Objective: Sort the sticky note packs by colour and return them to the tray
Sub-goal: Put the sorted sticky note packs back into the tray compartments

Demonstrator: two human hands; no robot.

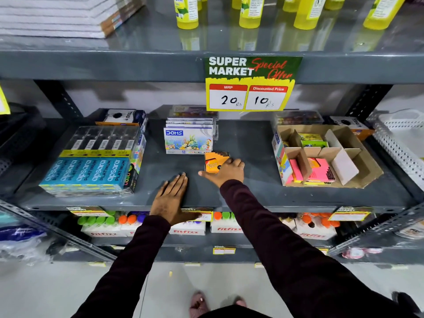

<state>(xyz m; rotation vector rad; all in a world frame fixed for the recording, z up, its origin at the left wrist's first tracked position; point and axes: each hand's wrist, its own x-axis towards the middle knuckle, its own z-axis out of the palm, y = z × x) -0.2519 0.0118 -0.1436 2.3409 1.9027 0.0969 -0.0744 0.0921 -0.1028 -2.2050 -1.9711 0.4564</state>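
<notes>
A stack of orange sticky note packs point(214, 160) lies on the grey shelf point(252, 152), just in front of the oil pastel boxes. My right hand point(226, 172) rests over its near edge, fingers curled around it. My left hand point(172, 198) lies flat and open on the shelf's front edge, to the left of the stack. At the right stands the cardboard tray point(364, 161) with dividers. Pink packs point(321, 172) fill its front compartments, and yellow and green packs point(311, 140) sit in a back one.
Oil pastel boxes point(189, 140) stand behind the orange stack. Blue pencil boxes point(87, 173) fill the shelf's left side. A price sign point(250, 84) hangs from the shelf above. A white perforated basket point(399, 136) sits at far right. Bottles line the lower shelf.
</notes>
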